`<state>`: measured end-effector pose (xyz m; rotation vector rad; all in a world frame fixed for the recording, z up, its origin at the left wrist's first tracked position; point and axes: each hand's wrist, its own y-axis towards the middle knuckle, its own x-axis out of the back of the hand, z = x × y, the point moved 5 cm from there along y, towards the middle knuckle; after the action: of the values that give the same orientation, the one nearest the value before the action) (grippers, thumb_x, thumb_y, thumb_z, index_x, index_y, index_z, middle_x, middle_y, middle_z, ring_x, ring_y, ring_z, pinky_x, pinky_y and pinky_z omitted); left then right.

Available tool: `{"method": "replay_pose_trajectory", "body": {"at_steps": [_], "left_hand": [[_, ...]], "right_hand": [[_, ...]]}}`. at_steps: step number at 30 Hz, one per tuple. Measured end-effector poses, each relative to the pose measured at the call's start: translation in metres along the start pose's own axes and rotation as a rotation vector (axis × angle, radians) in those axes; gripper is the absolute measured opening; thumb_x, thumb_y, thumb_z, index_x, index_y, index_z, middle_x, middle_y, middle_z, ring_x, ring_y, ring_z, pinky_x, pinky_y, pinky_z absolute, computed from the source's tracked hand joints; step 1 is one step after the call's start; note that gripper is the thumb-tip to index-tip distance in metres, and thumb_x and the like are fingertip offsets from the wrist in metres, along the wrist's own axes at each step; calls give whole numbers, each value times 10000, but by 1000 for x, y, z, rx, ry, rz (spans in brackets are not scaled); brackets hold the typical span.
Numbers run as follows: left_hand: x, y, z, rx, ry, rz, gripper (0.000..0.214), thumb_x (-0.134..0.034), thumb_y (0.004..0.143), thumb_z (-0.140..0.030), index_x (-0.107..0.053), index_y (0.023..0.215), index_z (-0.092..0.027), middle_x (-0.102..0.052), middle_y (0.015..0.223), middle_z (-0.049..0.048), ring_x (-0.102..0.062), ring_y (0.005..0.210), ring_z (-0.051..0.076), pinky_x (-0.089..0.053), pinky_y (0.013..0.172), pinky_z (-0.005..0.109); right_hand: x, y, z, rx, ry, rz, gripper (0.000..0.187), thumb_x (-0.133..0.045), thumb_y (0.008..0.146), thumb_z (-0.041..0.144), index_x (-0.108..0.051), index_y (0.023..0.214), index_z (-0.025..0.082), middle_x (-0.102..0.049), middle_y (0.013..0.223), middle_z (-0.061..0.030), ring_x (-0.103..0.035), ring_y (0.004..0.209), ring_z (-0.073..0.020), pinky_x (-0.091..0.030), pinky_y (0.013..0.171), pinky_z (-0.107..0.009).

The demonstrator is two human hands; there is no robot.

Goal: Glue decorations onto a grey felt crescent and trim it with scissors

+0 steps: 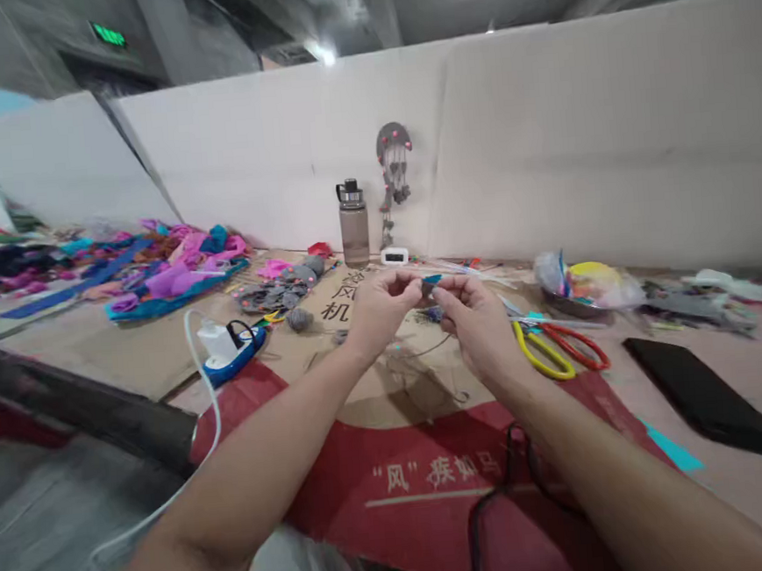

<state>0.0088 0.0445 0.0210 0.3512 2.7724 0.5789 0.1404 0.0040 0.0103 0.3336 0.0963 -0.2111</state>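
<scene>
Both of my hands are raised above the cardboard-covered table (162,355), meeting at its middle. My left hand (379,308) and my right hand (476,318) are closed in pinches on a small blue-grey craft piece (429,283) held between their fingertips. A thin wire or thread hangs down from the piece towards the cardboard. Just right of my right hand lie yellow-handled scissors (545,353) and red-handled scissors (578,346).
A grey water bottle (353,222) and a small white clock (394,255) stand by the white back wall, where a grey hanging ornament (394,166) is stuck. Grey felt pieces (280,293), a glue gun (227,346) with white cord, pink and blue fabric (175,271), a black tablet (710,399).
</scene>
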Motion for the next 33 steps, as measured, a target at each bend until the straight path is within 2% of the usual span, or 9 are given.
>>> {"method": "replay_pose_trajectory", "body": {"at_steps": [4, 7, 11, 19, 23, 30, 33], "left_hand": [[-5, 2, 2, 87, -53, -5, 134, -731, 707, -233, -652, 730, -126, -670, 735, 5, -633, 671, 97, -593, 693, 265], [-6, 1, 4, 136, -64, -5, 118, -732, 718, -219, -656, 732, -129, -668, 731, 9, -628, 665, 97, -589, 690, 267], [-7, -1, 4, 167, -80, 24, 126, -738, 739, -228, -663, 724, -128, -667, 743, 20, -625, 691, 107, -592, 710, 284], [-7, 0, 6, 310, -181, 115, 122, -744, 747, -215, -686, 753, -108, -695, 800, 67, -655, 715, 130, -607, 698, 299], [-6, -1, 5, 295, -174, 120, 163, -780, 715, -232, -707, 784, -104, -701, 840, 69, -662, 758, 138, -607, 720, 303], [-4, 3, 10, 258, -113, 112, 253, -834, 683, -298, -672, 744, -113, -660, 787, 24, -623, 723, 100, -596, 727, 286], [-4, 3, 11, 237, -102, 122, 287, -837, 688, -330, -664, 767, -115, -664, 795, 26, -627, 722, 100, -595, 709, 272]], "right_hand": [[5, 4, 2, 57, -38, -40, 229, -673, 767, 377, -601, 899, 205, -504, 682, 73, -405, 554, -74, -323, 517, -223], [7, 4, 4, 83, -102, -51, 216, -653, 775, 384, -629, 887, 201, -541, 703, 52, -418, 573, -85, -339, 537, -235], [9, 5, 5, 87, -169, -45, 252, -656, 777, 420, -663, 878, 189, -563, 694, 37, -408, 559, -88, -333, 529, -242], [14, 10, -2, 73, -180, -87, 320, -679, 753, 504, -628, 800, 192, -480, 604, 53, -360, 511, -79, -307, 480, -227], [14, 10, -2, 78, -208, -79, 355, -667, 764, 543, -628, 812, 193, -466, 603, 52, -355, 515, -82, -306, 475, -227], [9, 4, 2, 65, -172, -64, 261, -668, 758, 444, -619, 799, 190, -419, 606, 66, -341, 536, -81, -293, 501, -227], [10, 3, 2, 71, -182, -71, 250, -659, 768, 431, -636, 807, 185, -451, 612, 61, -352, 539, -79, -282, 510, -232]]}}
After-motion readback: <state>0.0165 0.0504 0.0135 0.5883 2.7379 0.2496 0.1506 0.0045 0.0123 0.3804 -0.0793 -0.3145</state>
